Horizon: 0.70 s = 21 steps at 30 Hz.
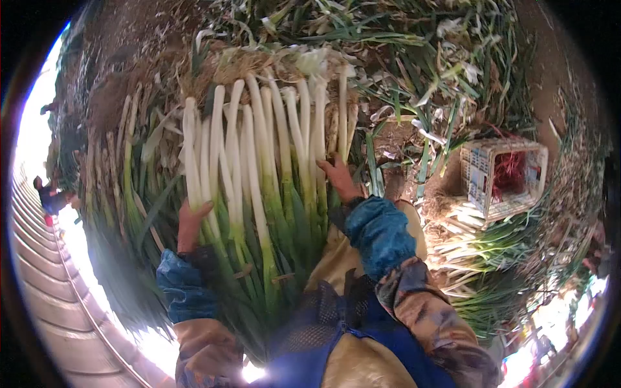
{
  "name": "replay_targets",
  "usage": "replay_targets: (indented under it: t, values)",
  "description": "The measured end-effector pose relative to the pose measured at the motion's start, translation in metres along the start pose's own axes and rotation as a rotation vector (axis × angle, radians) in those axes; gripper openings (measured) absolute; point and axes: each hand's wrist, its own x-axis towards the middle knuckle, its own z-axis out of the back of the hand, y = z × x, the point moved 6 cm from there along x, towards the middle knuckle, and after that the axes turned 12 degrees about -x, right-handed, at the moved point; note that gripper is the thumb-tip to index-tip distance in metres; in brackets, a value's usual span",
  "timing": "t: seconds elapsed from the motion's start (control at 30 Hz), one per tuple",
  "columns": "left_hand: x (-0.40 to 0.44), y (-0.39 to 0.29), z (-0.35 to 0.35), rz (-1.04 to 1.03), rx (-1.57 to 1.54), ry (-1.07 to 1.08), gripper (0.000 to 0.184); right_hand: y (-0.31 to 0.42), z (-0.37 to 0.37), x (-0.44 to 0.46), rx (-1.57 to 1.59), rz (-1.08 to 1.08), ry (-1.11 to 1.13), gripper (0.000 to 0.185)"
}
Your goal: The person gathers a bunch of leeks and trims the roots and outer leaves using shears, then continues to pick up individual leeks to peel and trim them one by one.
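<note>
A broad bunch of long green onions [255,161] lies in front of me, white stalks and roots pointing away, green leaves toward my body. At its left edge, my left hand [192,225] is closed round the outer stalks, the thumb on top. My right hand [341,181] grips the right edge, its thumb and fingertips on the stalks there; part of its grip is hidden. Dirt and dry roots [242,63] cling to the far ends. More unpeeled green onions [119,161] lie to the left of the bunch, brownish and untidy.
A white plastic crate [479,178] lies on its side at the right, with red string [510,174] inside. Several cleaned green onions [491,242] lie beside it. Leaf scraps [446,64] cover the ground ahead. Another person [50,197] is at the far left.
</note>
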Motion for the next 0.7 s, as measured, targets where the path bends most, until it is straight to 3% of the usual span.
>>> replay_targets:
  t: [0.1, 0.2, 0.3, 0.37, 0.4, 0.47, 0.6, 0.7]
  values:
    - [0.002, -0.001, 0.001, -0.079, 0.098, -0.030, 0.043, 0.035, -0.021, -0.006, -0.069, -0.114, -0.108, 0.082]
    - [0.001, -0.005, -0.004, -0.065, 0.035, -0.032, 0.046, 0.049, -0.026, -0.006, -0.043, -0.024, 0.107, 0.081]
    - [0.008, 0.007, 0.002, -0.042, -0.012, -0.041, 0.048, 0.055, -0.023, -0.007, -0.005, 0.010, 0.153, 0.067]
    - [0.011, 0.005, 0.001, 0.014, -0.049, -0.027, 0.050, 0.105, -0.013, -0.012, 0.003, -0.016, 0.292, 0.057]
    - [0.011, 0.005, 0.002, 0.024, -0.047, -0.023, 0.051, 0.099, -0.018, -0.007, 0.108, -0.013, 0.260, 0.044]
    - [0.014, 0.008, 0.004, 0.085, -0.045, 0.008, 0.052, 0.070, -0.032, 0.003, 0.033, -0.041, 0.297, 0.043]
    - [0.026, 0.016, 0.008, 0.201, -0.007, 0.088, 0.055, 0.081, -0.027, 0.014, 0.056, -0.134, 0.471, 0.042]
    - [0.029, 0.018, 0.006, 0.212, -0.053, 0.095, 0.055, 0.082, -0.026, 0.022, -0.068, -0.054, 0.418, 0.046]
